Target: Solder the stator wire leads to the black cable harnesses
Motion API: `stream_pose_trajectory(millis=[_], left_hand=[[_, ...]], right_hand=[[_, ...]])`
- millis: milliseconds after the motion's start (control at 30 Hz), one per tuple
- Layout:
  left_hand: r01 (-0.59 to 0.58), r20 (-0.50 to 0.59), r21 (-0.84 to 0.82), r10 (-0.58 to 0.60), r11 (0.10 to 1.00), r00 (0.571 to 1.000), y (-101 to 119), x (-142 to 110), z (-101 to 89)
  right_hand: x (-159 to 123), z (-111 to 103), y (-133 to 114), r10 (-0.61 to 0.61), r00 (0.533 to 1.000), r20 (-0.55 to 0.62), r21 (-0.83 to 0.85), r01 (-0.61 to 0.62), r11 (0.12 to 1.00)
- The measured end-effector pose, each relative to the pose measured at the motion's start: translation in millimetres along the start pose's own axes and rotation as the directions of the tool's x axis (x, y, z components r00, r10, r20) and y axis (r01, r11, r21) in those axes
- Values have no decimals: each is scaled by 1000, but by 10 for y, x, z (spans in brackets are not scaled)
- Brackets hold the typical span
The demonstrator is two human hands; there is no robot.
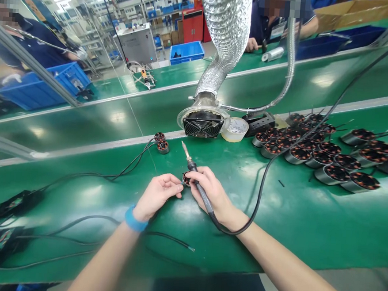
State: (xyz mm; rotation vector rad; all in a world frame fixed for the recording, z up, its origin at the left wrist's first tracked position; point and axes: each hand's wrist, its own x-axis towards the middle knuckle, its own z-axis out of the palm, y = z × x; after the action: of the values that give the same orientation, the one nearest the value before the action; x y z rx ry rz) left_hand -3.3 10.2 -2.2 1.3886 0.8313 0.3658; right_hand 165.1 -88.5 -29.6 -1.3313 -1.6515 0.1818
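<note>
My right hand [212, 192] grips a soldering iron [192, 165] whose tip points up and away; its black cable [260, 190] loops off to the right. The same hand's fingers also touch a small motor stator [186, 179] with copper windings. My left hand [157, 195], with a blue wrist strap [134, 221], pinches that stator from the left, just above the green bench mat [292, 214].
A fume extractor fan [202, 125] on a silver duct stands behind, beside a small white tub [235, 129]. Several wound stators [316, 152] lie at the right, two more [161, 143] at the centre left. Black cables [89, 173] and boxes [5, 221] sit left. Other people work across the conveyor.
</note>
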Motion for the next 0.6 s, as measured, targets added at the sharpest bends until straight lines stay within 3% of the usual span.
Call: stream_pose_trajectory(millis=[167, 267, 400, 467, 600], left_hand=[[-53, -43, 7, 53, 999, 998, -9, 6, 55], [-60, -68, 12, 61, 998, 996, -18, 3, 54], [-55, -85, 34, 58, 998, 995, -35, -4, 41], [-50, -84, 33, 53, 998, 995, -37, -8, 41], [-38, -78, 31, 40, 999, 996, -32, -18, 43]], right_hand=[[35, -38, -46, 37, 998, -45, -37, -39, 999], [91, -106, -139, 74, 982, -176, -7, -77, 997], [78, -245, -341, 237, 881, -409, 37, -243, 969], [-14, -291, -446, 263, 848, -461, 53, -270, 961], [-280, -284, -588, 132, 904, -407, 10, -141, 990]])
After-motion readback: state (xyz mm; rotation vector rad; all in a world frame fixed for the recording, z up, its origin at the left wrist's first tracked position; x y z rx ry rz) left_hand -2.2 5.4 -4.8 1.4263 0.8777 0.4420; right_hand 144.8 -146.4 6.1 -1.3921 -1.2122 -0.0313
